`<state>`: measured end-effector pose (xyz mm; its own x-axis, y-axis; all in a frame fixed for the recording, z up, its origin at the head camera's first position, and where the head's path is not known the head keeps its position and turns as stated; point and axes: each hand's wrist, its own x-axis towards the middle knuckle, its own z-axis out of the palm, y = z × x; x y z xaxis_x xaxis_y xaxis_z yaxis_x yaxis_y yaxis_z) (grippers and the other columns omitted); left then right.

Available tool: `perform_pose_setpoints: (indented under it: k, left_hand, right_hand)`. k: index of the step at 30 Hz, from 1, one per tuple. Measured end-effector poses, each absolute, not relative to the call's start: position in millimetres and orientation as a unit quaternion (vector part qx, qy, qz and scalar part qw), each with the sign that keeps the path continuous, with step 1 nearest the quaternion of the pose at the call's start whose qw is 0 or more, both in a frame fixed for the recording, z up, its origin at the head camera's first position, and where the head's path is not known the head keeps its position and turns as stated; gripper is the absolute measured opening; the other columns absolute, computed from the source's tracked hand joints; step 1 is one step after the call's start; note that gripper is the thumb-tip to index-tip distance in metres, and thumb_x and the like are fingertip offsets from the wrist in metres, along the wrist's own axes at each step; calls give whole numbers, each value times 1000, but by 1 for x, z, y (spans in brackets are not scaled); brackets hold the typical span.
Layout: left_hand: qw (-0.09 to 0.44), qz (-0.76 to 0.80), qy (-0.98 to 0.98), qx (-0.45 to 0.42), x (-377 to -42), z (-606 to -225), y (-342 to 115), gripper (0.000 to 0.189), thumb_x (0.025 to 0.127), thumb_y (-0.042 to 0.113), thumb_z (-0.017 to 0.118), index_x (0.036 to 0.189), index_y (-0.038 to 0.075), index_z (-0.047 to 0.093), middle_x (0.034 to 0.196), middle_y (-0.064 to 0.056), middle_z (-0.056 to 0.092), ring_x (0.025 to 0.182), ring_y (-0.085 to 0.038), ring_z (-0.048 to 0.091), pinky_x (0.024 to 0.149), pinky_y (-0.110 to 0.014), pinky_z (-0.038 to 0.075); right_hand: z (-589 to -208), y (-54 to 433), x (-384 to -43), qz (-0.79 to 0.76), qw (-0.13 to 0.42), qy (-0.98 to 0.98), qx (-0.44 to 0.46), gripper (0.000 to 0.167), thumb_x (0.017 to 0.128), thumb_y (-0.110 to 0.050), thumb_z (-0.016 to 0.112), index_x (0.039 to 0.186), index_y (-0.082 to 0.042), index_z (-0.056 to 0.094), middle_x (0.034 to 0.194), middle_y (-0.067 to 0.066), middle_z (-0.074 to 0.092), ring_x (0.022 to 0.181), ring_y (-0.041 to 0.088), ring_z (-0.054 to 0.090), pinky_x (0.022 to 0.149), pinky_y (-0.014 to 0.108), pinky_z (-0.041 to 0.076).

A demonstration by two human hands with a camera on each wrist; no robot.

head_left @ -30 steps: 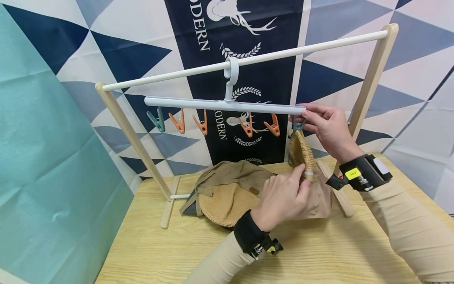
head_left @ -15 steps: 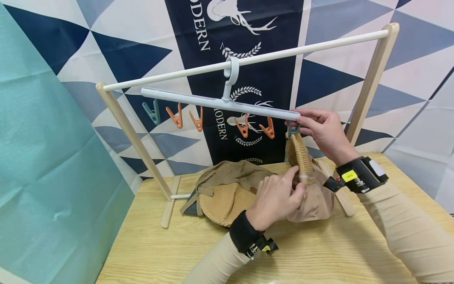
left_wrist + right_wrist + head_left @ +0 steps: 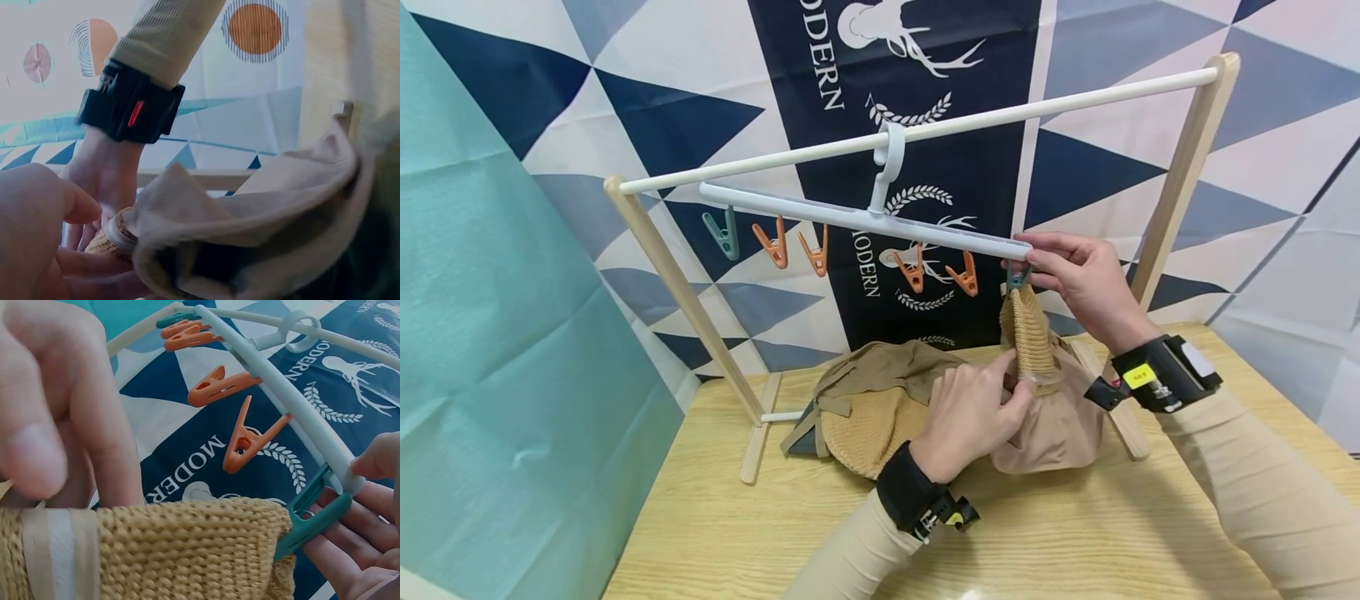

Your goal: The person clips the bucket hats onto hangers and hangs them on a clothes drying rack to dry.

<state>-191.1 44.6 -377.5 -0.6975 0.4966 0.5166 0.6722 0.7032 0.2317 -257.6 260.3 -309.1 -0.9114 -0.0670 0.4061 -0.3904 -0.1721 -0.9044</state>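
Note:
A tan hat [image 3: 1052,425] with a woven straw brim [image 3: 1032,333] hangs from the teal clip [image 3: 1017,277] at the right end of a pale blue clip hanger [image 3: 827,210]. My left hand [image 3: 966,412] pinches the folded straw brim between thumb and fingers. With the thumb on the bar's end and fingers behind it, my right hand [image 3: 1082,283] holds the hanger beside that clip. In the right wrist view the teal clip [image 3: 312,522] bites the brim's corner. The left wrist view shows the hat's fabric [image 3: 250,231] gathered close by.
The hanger hooks over a white rod [image 3: 1060,103] on a wooden stand. Orange clips [image 3: 815,252] and another teal clip [image 3: 722,233] dangle along the bar. A brown piece of headwear [image 3: 876,417] with a woven straw part lies on the table [image 3: 700,517], left of the hat.
The hanger's right end has tipped lower and its left end has risen. Both hands have shifted slightly left, and the clipped brim now stands more upright.

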Motion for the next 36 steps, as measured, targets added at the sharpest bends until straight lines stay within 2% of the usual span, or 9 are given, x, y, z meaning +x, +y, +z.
perform_pose_setpoints:
  k: [4, 10, 12, 17, 25, 27, 30, 33, 36]
  left_hand:
    - [232, -205, -899, -309, -195, -374, 40, 43, 110, 37, 62, 144, 16, 77, 77, 6, 80, 65, -16, 74, 50, -21, 36]
    - [250, -209, -900, -289, -198, -373, 34, 41, 109, 36, 63, 141, 16, 79, 92, 5, 86, 71, -17, 78, 52, -22, 43]
    - [252, -214, -900, -283, -199, -374, 32, 41, 109, 36, 64, 141, 16, 79, 93, 5, 85, 71, -17, 78, 51, -21, 39]
    - [258, -218, -900, -277, -201, -380, 24, 40, 109, 35, 64, 141, 17, 79, 77, 4, 77, 60, -16, 68, 46, -20, 27]
    - [286, -260, -873, -297, -210, -383, -3, 36, 108, 29, 64, 134, 12, 82, 70, -1, 77, 48, -12, 50, 48, -17, 19]
    - [290, -271, -868, -300, -214, -381, -12, 35, 108, 28, 63, 132, 10, 82, 74, -2, 80, 48, -11, 48, 49, -16, 19]
    - [300, -275, -865, -292, -217, -380, -27, 35, 108, 27, 63, 131, 10, 83, 77, -2, 82, 50, -13, 56, 50, -17, 22]
    - [309, -275, -866, -280, -221, -381, -45, 33, 108, 27, 64, 130, 10, 83, 87, -2, 87, 60, -16, 72, 50, -18, 30]
    - [310, -272, -872, -264, -225, -386, -64, 33, 109, 26, 64, 131, 10, 82, 94, -2, 88, 71, -17, 80, 52, -22, 40]
  right_hand:
    - [-307, 266, -256, 745, 115, -628, 194, 25, 111, -7, 70, 133, -10, 80, 118, -4, 86, 104, 6, 84, 93, 19, 64]
    - [-308, 277, -252, 753, 131, -610, 210, 27, 111, -5, 68, 135, -5, 79, 121, 0, 87, 107, 9, 85, 94, 22, 65]
    - [-310, 279, -250, 752, 136, -610, 212, 28, 111, -5, 67, 137, -3, 78, 121, 1, 88, 109, 11, 86, 95, 23, 65]
    - [-318, 284, -242, 753, 161, -599, 219, 30, 111, -3, 66, 139, 1, 76, 121, 4, 88, 111, 14, 86, 98, 25, 64]
    - [-324, 290, -228, 752, 212, -567, 262, 32, 110, 10, 58, 140, 18, 68, 121, 15, 87, 113, 22, 86, 101, 30, 64]
    - [-325, 291, -224, 753, 221, -558, 270, 32, 110, 13, 57, 140, 21, 66, 120, 17, 87, 114, 24, 86, 102, 32, 64]
    - [-329, 292, -218, 749, 227, -554, 284, 33, 110, 15, 54, 140, 23, 64, 121, 17, 86, 115, 24, 86, 104, 33, 63]
    - [-334, 294, -213, 742, 225, -557, 300, 33, 109, 17, 52, 139, 23, 65, 122, 16, 86, 117, 23, 85, 105, 33, 62]
    - [-338, 295, -207, 723, 229, -579, 300, 33, 108, 17, 54, 139, 21, 66, 123, 13, 87, 117, 19, 85, 105, 30, 62]
